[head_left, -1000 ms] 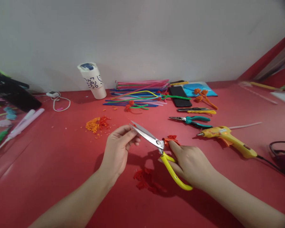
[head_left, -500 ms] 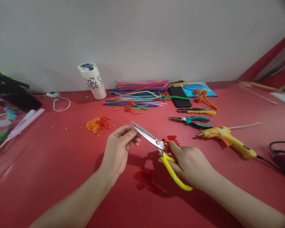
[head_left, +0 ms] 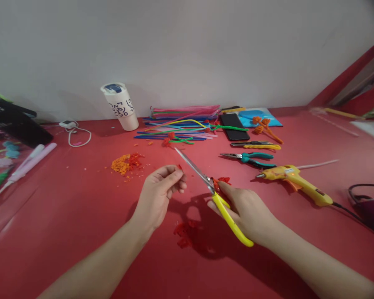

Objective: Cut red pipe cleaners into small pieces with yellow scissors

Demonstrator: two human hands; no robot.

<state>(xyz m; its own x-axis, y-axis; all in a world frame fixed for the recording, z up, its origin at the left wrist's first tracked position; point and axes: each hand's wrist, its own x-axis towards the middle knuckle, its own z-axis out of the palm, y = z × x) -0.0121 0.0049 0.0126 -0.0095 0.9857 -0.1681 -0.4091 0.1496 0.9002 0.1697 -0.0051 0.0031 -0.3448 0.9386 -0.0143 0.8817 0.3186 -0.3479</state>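
My left hand [head_left: 157,192] hovers over the red table [head_left: 65,216], its fingertips pinched on a tiny red piece [head_left: 180,167] of fuzzy stem. My right hand [head_left: 247,214] grips the yellow-handled scissors [head_left: 216,198]. Their steel blades look closed and point up and away, just right of my left fingertips. A small red fuzzy flower [head_left: 223,180] lies on the table behind my right thumb. Red trimmings [head_left: 183,234] are scattered on the table below and between both hands.
A yellow glue gun [head_left: 296,182], teal pliers [head_left: 251,158] and a yellow cutter [head_left: 258,145] lie to the right. Behind are coloured pipe cleaners [head_left: 182,124], a black phone [head_left: 233,126], a white cup [head_left: 121,106], orange flowers [head_left: 263,124]. An orange and red scrap pile [head_left: 124,162] lies left.
The scissors have swung away from my left fingertips, blades now pointing further up and away. My left hand stays pinched, now apart from the blades. The view shifted slightly.
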